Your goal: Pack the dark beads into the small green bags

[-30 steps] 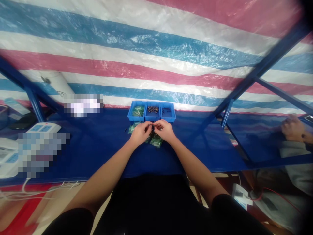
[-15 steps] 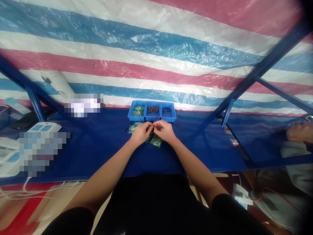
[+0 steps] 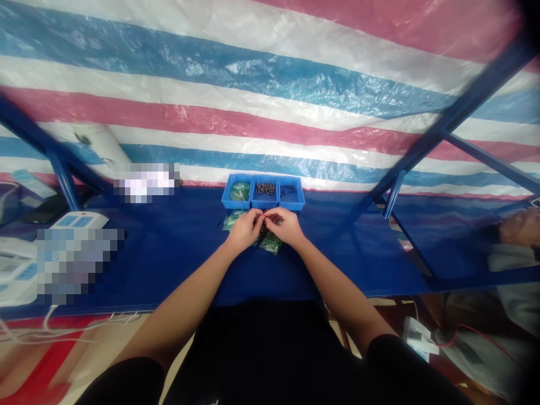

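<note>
My left hand [image 3: 246,229] and my right hand [image 3: 284,225] meet fingertip to fingertip in front of the blue bins. Both are closed in a pinch, and whatever sits between the fingers is too small to make out. Below my right hand lies a packet of green pieces [image 3: 270,243], partly covered by the fingers. Another batch of green pieces [image 3: 233,219] lies beside my left hand. Just behind stand the bins: the left bin holds green pieces [image 3: 239,191], the middle one small dark and brassy parts [image 3: 266,188], the right one a few dark pieces [image 3: 288,190].
A white power strip [image 3: 80,220] lies at the left of the blue table [image 3: 177,247]. Blue metal frame bars [image 3: 394,194] rise on both sides before a striped plastic sheet [image 3: 270,101]. Another person's hand [image 3: 521,228] shows at the far right.
My hands stay together in nearly the same place, with only slight finger movement. The whole view has shifted a little. The other person's hand has moved slightly right.
</note>
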The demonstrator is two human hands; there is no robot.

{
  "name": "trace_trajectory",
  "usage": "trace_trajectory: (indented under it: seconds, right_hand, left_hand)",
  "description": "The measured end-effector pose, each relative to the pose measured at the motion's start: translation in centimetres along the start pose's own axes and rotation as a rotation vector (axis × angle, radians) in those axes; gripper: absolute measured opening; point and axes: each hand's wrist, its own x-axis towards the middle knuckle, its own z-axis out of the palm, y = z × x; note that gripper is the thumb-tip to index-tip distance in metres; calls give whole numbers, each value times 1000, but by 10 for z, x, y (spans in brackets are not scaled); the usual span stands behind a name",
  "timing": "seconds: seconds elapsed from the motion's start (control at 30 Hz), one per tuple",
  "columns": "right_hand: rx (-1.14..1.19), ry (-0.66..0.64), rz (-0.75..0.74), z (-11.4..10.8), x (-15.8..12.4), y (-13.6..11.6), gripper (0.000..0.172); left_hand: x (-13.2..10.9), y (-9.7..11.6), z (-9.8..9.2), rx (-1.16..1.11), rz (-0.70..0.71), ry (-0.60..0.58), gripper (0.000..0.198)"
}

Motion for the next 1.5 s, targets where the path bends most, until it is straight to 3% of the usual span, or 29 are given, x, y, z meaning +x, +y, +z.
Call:
trace_trajectory:
  seconds: [0.33,0.97,1.5]
  right_hand:
    - [-22,0,14,-3,0,-1,20]
    - [123,72,74,-3,1,4,24]
    - [83,35,19,2,0,9,23]
  left_hand:
    - [0,1,-2,-31,-34,17,24]
    - [1,-2,-2,-20,45,72,22]
    - [0,-1,-5,-29,-7,-12,23]
